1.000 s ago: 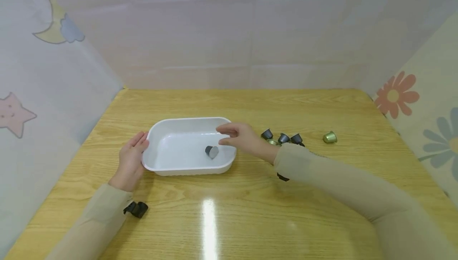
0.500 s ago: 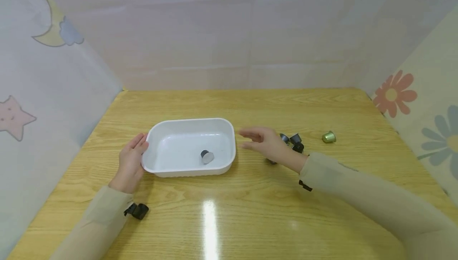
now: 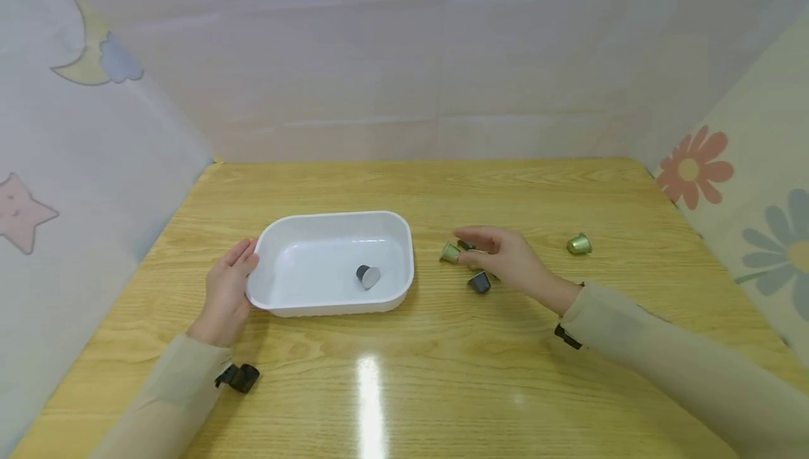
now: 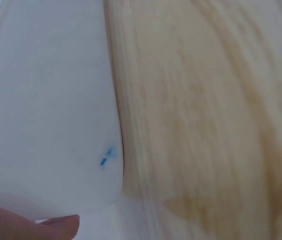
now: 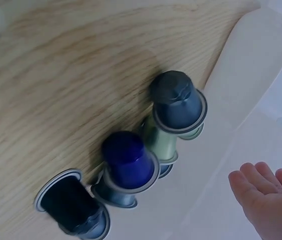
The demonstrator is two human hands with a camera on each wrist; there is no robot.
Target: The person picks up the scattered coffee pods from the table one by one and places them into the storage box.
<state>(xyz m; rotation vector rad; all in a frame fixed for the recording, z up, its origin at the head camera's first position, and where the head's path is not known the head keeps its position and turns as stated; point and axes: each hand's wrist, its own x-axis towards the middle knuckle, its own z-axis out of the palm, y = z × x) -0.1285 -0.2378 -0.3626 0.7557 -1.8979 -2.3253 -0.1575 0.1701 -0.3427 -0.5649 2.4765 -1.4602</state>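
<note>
My left hand [image 3: 227, 290] rests at the left end of a white basin [image 3: 329, 308], its thumb [image 4: 55, 227] and fingers touching the outside wall. Inside the basin a dark coffee capsule [image 3: 369, 276] lies tipped, its pale lid showing. To the right of the basin my right hand [image 3: 505, 259] hovers by a cluster of coffee capsules, fingers loosely extended. A green capsule [image 3: 451, 253] and a black capsule [image 3: 480, 282] show beside it; others are partly hidden. The right wrist view shows a blue capsule [image 5: 129, 160] and a grey capsule [image 5: 178, 102] there, apart from the fingers [image 5: 253, 182].
Farther right a lone green capsule [image 3: 579, 244] lies on its side on the wooden table [image 3: 303, 389]. A pale back wall [image 3: 379, 59] and printed side panels enclose the table. Each wrist carries a small black camera strap [image 3: 239, 378].
My right hand has moved right, from over the basin to the capsule cluster. The capsule in the basin has shifted slightly left and down. My left hand stays at the basin's end.
</note>
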